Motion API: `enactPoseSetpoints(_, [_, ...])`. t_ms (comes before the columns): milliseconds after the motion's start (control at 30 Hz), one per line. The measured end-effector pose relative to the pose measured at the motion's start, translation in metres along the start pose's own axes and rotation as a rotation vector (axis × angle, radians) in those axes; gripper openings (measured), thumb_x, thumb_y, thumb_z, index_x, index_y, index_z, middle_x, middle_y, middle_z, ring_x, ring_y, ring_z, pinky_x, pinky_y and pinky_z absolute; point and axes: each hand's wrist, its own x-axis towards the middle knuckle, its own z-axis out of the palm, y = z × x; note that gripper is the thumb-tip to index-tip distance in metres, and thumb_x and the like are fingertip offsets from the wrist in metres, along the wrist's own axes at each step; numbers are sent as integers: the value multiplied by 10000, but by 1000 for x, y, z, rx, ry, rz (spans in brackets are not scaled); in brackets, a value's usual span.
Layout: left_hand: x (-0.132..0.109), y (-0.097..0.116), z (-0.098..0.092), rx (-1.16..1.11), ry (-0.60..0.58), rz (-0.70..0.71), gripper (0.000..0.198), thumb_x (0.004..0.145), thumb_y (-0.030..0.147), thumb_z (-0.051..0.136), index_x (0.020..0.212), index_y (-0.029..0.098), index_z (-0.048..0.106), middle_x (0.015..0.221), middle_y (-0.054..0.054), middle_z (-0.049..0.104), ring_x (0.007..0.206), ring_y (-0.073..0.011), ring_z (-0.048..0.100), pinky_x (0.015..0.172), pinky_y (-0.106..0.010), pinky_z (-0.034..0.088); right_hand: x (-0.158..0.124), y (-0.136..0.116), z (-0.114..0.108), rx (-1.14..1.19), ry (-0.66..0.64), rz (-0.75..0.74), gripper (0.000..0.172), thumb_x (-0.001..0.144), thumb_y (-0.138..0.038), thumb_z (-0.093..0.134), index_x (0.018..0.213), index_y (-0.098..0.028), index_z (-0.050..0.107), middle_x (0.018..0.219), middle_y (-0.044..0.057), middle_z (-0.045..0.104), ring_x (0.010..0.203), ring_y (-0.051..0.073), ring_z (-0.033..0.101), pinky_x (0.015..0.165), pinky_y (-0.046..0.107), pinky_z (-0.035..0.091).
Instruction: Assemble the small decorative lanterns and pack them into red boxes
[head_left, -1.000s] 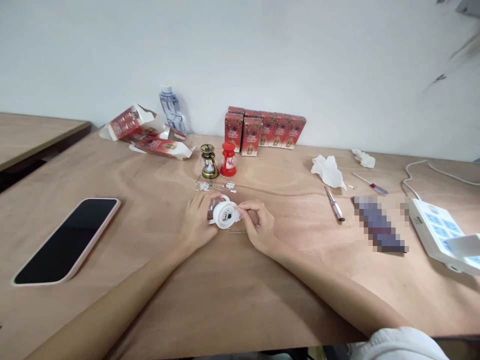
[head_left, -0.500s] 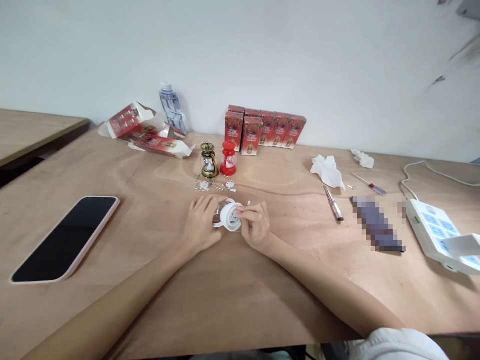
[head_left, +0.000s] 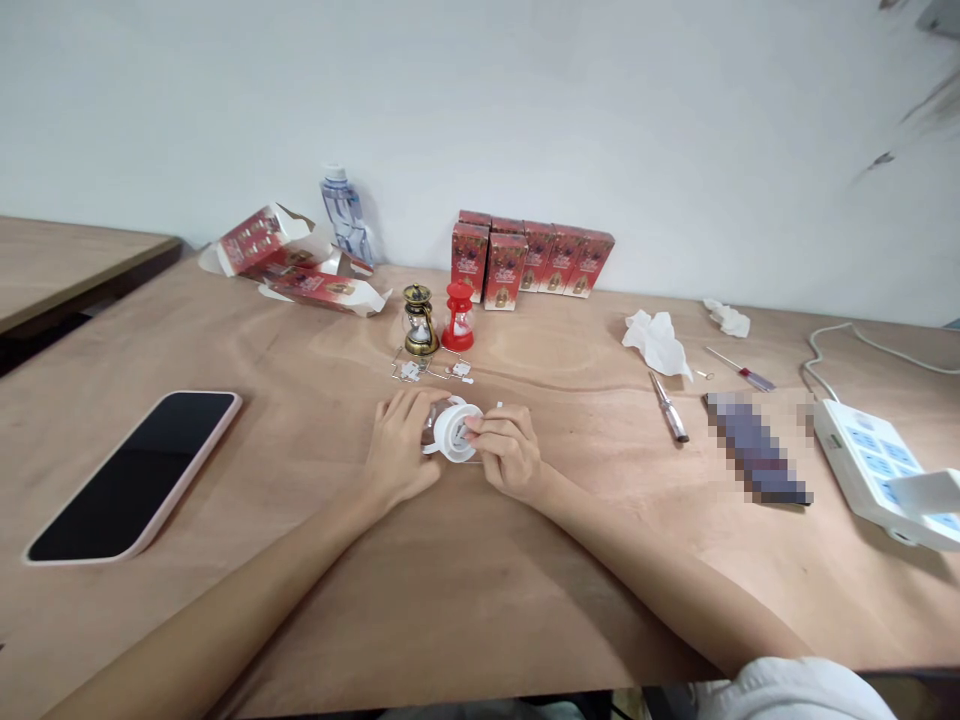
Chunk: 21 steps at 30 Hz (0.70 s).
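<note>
Head camera is showing me the left hand point(head_left: 400, 448) gripping a white lantern point(head_left: 444, 430), which is tilting between both hands, its round end point(head_left: 448, 442) facing the right hand point(head_left: 507, 450). Those right fingers are bunching against that end; whether they are pinching anything, I cannot tell. I am judging the lantern light, stiff and slippery around its clear middle, so I am favouring its white rim. Beyond the grip, a red lantern point(head_left: 458, 317) is standing.

Pale wall point(head_left: 675, 130) behind wooden table point(head_left: 420, 610)
</note>
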Motion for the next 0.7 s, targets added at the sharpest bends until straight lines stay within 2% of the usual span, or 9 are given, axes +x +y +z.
enactPoseSetpoints(200, [-1, -2, 0, 11, 8, 0, 432, 674, 158, 554, 1102, 187, 502, 1086, -77, 643, 988, -272, 584, 761, -372, 378, -3, 2, 0, 120, -14, 96, 199, 868, -61, 514, 972, -230, 514, 932, 48, 693, 833, 167, 628, 710, 339, 537])
enactPoseSetpoints(700, [0, 0, -3, 67, 32, -30, 398, 701, 170, 584, 1088, 218, 501, 1130, -76, 642, 1007, -272, 574, 770, -390, 364, -3, 2, 1, 245, -44, 123, 195, 876, -56, 491, 962, -230, 501, 923, 50, 675, 793, 155, 646, 686, 334, 535])
